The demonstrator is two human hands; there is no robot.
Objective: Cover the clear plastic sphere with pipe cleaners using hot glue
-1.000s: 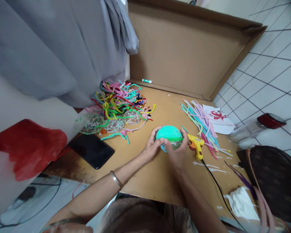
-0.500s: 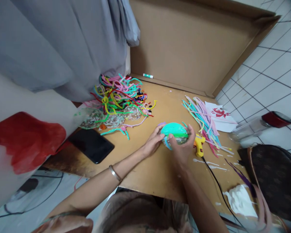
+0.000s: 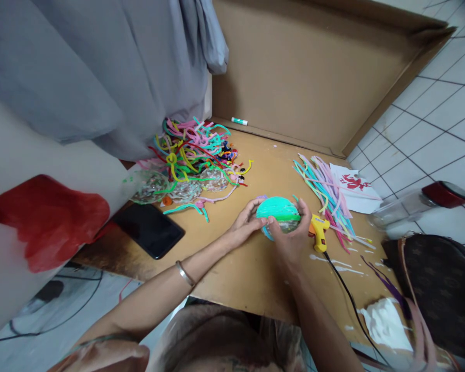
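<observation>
A round disc [image 3: 278,206] is held between my two hands above the table. Turquoise pipe cleaners cover its upper part, a bright green pipe cleaner [image 3: 287,218] runs across its middle, and the lower part looks clear and shiny. My left hand [image 3: 249,221] grips the disc's left edge, fingers behind and thumb at the front. From the right, my right hand [image 3: 292,235] wraps round the other edge, its thumb pressing at the left end of the green strip. The two thumbs nearly meet there. Just right of my right hand lies a yellow glue gun [image 3: 320,232] with a black cord.
Tangled pipe cleaners [image 3: 189,150] pile up at the back left, near several clear round pieces [image 3: 214,179] and a black phone [image 3: 151,230]. Straight pipe cleaners [image 3: 325,186] lie right, beside a paper [image 3: 354,188], a bottle [image 3: 405,204], a brown bag [image 3: 436,289] and white tissue [image 3: 385,323].
My left thumb has shifted slightly right, towards my right thumb on the disc. Both hands keep their hold, and the whole view has moved a little.
</observation>
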